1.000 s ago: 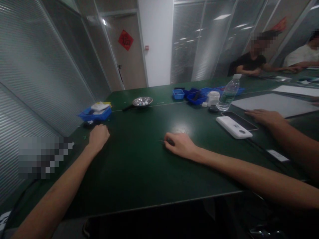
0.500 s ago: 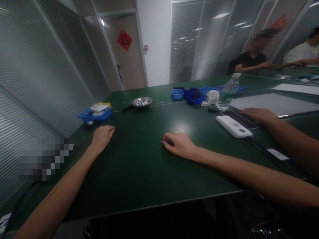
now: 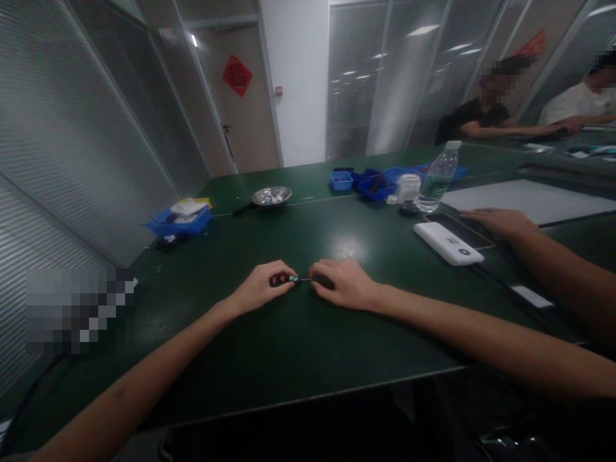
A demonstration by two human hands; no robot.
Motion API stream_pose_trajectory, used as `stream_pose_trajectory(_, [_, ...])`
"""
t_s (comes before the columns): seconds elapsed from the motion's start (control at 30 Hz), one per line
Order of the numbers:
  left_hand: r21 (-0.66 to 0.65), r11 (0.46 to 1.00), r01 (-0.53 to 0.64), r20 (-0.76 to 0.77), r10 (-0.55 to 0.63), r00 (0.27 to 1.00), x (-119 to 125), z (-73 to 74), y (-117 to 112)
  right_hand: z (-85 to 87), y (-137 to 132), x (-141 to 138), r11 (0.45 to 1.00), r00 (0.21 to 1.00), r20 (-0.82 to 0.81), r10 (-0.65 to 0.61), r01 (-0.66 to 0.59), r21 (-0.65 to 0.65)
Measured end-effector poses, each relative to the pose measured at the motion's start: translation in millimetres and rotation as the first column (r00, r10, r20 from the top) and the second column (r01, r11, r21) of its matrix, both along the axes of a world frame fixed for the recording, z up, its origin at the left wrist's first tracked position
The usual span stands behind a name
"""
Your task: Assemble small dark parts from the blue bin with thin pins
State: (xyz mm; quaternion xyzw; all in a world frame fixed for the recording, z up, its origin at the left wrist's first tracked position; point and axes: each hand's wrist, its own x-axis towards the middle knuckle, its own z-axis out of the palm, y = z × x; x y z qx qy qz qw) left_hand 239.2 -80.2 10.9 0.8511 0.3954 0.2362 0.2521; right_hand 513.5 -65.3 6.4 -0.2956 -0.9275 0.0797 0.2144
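Note:
My left hand is closed with thumb and fingertips on a small black part that has a pale green spot; its kind is too small to make out. Facing it, my right hand is wrapped round the dark handle of a screwdriver. The thin metal shaft points left at the black part. Whether its tip touches the part, I cannot tell. Both hands are low over the green table, and the fingers partly hide what they hold.
A metal pan holding small bits stands beyond my hands. Left is a blue tray; further back are blue bins. To the right are a water bottle, white power bank, phone and another person's hand.
My left hand has moved right, from beside the blue tray to the table's middle, bringing the small black part up to the screwdriver. My right hand has stayed almost in place.

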Motion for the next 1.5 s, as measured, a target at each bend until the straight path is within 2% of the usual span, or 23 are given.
stream_pose_trajectory(0.27, [0.008, 1.0, -0.008, 0.011, 0.008, 1.0, -1.0, -1.0, 0.2, 2.2, -1.4, -0.2, 0.999, 0.999, 0.006, -0.051, 0.051, -0.018])
stream_pose_trajectory(0.53, [-0.023, 0.998, 0.062, 0.023, -0.062, 0.998, -0.9, -0.1, -1.9, 2.9, -1.9, 0.4, 0.998, 0.998, 0.022, 0.055, -0.054, -0.009])
stream_pose_trajectory(0.93, [-0.178, 0.967, 0.181, 0.1, -0.165, 0.981, -5.5, 2.4, 6.0, -0.2, -2.2, 1.6, 0.992, 0.991, 0.036, 0.127, -0.127, 0.019])
stream_pose_trajectory(1.07, [-0.141, 0.974, 0.178, 0.088, -0.166, 0.982, -5.5, -0.4, 5.1, 0.6, -3.1, 1.3, 0.991, 0.991, 0.041, 0.126, -0.127, 0.029])
stream_pose_trajectory(1.27, [0.007, 0.988, 0.152, 0.054, -0.152, 0.987, -1.9, -4.0, -1.4, -1.3, -1.9, 0.1, 0.99, 0.99, 0.028, 0.139, -0.138, -0.032])
stream_pose_trajectory(1.5, [0.016, 0.979, 0.202, 0.029, -0.203, 0.979, 7.4, 0.9, -6.8, -4.7, 0.0, -1.4, 0.987, 0.988, 0.021, 0.151, -0.15, -0.053])
